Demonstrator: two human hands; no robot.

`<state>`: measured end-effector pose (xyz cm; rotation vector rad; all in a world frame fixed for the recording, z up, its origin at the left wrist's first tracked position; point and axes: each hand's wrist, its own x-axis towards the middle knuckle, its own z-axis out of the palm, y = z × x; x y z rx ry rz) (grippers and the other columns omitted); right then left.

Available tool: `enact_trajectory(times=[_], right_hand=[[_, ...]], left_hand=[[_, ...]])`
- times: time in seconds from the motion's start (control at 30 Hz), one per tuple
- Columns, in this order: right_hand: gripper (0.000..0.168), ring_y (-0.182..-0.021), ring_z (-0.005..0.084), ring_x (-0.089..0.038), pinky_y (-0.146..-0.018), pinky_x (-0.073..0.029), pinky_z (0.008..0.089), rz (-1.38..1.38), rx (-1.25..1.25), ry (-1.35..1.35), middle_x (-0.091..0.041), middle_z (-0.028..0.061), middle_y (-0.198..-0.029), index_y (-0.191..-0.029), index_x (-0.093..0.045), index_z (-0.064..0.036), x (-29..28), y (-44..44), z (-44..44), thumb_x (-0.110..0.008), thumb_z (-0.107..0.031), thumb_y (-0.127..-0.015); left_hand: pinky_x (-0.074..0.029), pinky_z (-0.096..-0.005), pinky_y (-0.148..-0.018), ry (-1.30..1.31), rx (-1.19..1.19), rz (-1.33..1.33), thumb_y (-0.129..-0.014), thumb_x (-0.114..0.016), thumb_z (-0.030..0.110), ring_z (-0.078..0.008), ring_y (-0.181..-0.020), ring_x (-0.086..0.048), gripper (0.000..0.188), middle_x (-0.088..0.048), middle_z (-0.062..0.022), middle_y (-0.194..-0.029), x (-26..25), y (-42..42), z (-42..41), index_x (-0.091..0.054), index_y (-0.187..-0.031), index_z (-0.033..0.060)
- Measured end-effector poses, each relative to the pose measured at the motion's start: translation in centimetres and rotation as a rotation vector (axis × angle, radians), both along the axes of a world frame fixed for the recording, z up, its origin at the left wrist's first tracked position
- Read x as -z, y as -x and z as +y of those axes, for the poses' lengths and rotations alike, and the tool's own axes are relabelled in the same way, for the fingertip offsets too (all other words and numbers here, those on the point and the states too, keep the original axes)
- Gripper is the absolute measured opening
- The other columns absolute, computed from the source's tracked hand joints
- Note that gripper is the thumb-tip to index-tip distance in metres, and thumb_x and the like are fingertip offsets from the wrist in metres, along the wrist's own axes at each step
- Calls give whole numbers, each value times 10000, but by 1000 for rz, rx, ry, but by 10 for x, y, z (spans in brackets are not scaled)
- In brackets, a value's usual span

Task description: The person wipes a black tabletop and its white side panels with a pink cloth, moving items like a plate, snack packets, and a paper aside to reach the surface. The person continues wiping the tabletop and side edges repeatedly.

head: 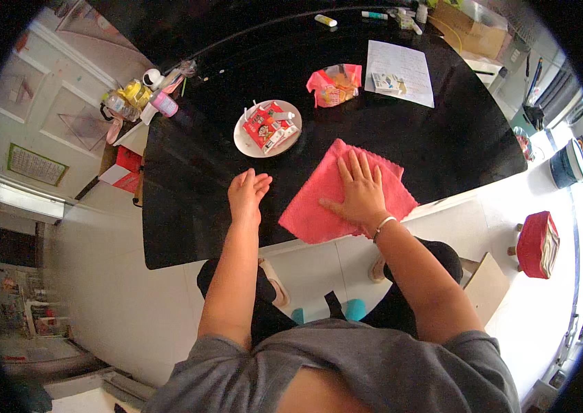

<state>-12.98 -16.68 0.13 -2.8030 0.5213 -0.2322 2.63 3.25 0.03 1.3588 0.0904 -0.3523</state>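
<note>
Under my right hand (361, 193), a pink cloth (317, 196) lies spread on the glossy black table (193, 206), its lower edge at the table's near rim. My right palm is flat on it with the fingers apart. My left hand (250, 195) is empty, held at the near part of the table to the left of the cloth, fingers loosely extended. Beyond it stands a white plate (240, 144) with red-and-white packets (265, 126) on it. A crumpled pink plastic packet (335, 86) lies farther back, beside a sheet of paper (415, 72) bearing writing, with a small box (388, 83) on it.
A glue stick (326, 20) and other small items lie at the table's far side, near a cardboard box (469, 28). Bottles (164, 103) crowd a stand by the left edge. A red stool (536, 245) and a blue bucket (568, 164) are at the right.
</note>
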Motion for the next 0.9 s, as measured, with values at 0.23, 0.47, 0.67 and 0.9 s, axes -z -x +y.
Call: enact_trajectory(times=[0.23, 0.47, 0.67, 0.9], right_hand=[[966, -1486, 341, -126, -1169, -113, 569, 1, 0, 35, -220, 185, -1582, -1482, -367, -85, -6, 5, 22, -584, -702, -771], [828, -1478, 350, -158, -1166, -130, 570, -55, -68, 86, -241, 195, -1572, -1488, -349, -75, 5, -30, 15, -520, -598, -869], [806, -1477, 352, -161, -1166, -133, 570, -90, -110, 96, -246, 186, -1572, -1482, -354, -66, 13, -113, 11, -498, -589, -886], [781, -1476, 344, -165, -1168, -157, 554, -62, -100, 109, -230, 173, -1581, -1503, -320, -93, 20, -258, 11, -439, -596, -917]], left_hand=[[-553, -291, -585, 39, -7, 129, -985, -466, 172, -266, -740, -714, 221, -696, -184, -855, 12, -55, -33, -533, -1031, -34], [-530, -283, -471, -162, 17, 52, -940, -430, 152, -234, -573, -679, 253, -677, -151, -717, 11, -76, -16, -578, -933, -53], [-536, -275, -495, -222, -161, 103, -910, -509, 148, -237, -610, -687, 218, -682, -150, -742, 6, -99, 86, -594, -962, -45], [-499, -303, -512, 16, -370, 112, -979, -516, 228, -249, -636, -675, 227, -671, -184, -813, 3, -106, 140, -520, -988, 1]])
